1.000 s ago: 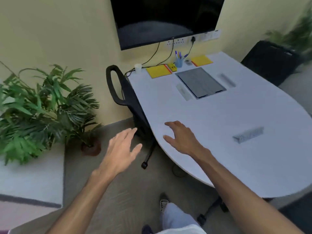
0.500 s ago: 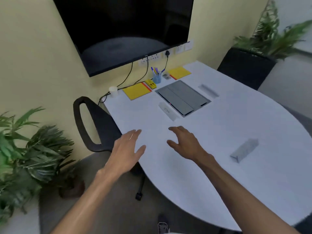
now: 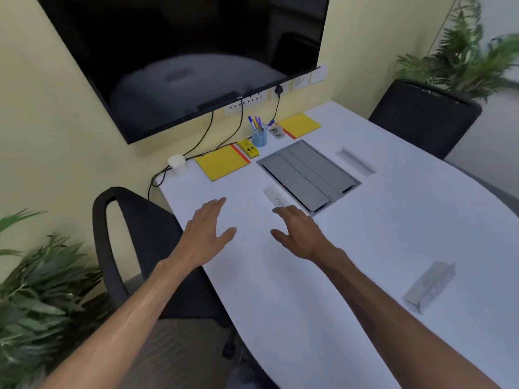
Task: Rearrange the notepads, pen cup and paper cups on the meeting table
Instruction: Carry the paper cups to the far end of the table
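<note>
Nearest us, low on the left, are a leafy plant (image 3: 36, 290) and the curved back of a black office chair (image 3: 134, 237). Two bare forearms reach forward over the white meeting table (image 3: 365, 248).

We log the left hand (image 3: 206, 234) above the table's left edge, just past the chair back. Its fingers are straight and loosely spread, grasping nothing. The right hand (image 3: 297, 234) is beside it with a gap between them, its fingers slack and slightly bent, also grasping nothing. We cannot tell whether either palm touches the tabletop. Off to the right, well apart from both hands, lies a folded name card (image 3: 429, 286), blurred.

The right fingertips sit at the near end of a white label strip (image 3: 276, 200). The strip lies alongside a grey hatch (image 3: 307, 175) set into the table, and beyond the hatch we note a narrow slot (image 3: 355, 162).

Farther on, along the wall edge, we count the task items from left to right:
- a paper cup (image 3: 177, 164), upright near the table corner
- a near notepad (image 3: 222, 165), yellow with a red strip
- a small yellow holder (image 3: 247, 147), just beside the near notepad
- a blue pen cup (image 3: 259, 137), upright with pens in it
- a small grey object (image 3: 276, 131), too blurred to name
- a far notepad (image 3: 302, 124), also yellow

All of these are well apart from the hands.

Above them hangs a dark wall screen (image 3: 182, 51). At far right stands a second chair (image 3: 421, 116) with foliage behind it.
</note>
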Action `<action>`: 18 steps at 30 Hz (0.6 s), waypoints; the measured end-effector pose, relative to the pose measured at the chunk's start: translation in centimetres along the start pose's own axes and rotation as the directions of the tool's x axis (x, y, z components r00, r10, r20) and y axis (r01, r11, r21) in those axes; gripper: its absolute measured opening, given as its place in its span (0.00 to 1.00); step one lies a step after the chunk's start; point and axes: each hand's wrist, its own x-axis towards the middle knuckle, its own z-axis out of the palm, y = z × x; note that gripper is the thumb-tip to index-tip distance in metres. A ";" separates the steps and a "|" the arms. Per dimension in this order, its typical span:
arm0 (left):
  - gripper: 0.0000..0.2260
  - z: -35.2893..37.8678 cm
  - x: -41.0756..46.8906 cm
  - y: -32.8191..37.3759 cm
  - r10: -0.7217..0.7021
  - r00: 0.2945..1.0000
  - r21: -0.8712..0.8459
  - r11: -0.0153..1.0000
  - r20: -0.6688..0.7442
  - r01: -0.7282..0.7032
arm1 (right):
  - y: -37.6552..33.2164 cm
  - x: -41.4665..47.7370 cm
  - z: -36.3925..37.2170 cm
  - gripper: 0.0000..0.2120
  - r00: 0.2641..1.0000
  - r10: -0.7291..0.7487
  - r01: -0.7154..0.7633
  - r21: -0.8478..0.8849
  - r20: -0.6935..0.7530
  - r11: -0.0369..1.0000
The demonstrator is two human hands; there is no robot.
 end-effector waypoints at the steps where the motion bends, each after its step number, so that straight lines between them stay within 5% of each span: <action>1: 0.34 -0.1 1.7 -0.7 -0.024 1.000 -0.027 0.999 0.004 0.024 | 0.1 1.4 0.3 0.27 1.000 -0.007 0.007 -0.007 0.019 1.000; 18: 0.46 4.3 26.1 -20.2 -0.456 0.888 -0.256 0.853 0.059 0.455 | 0.5 29.7 15.4 0.34 0.965 -0.049 0.082 -0.118 0.259 0.990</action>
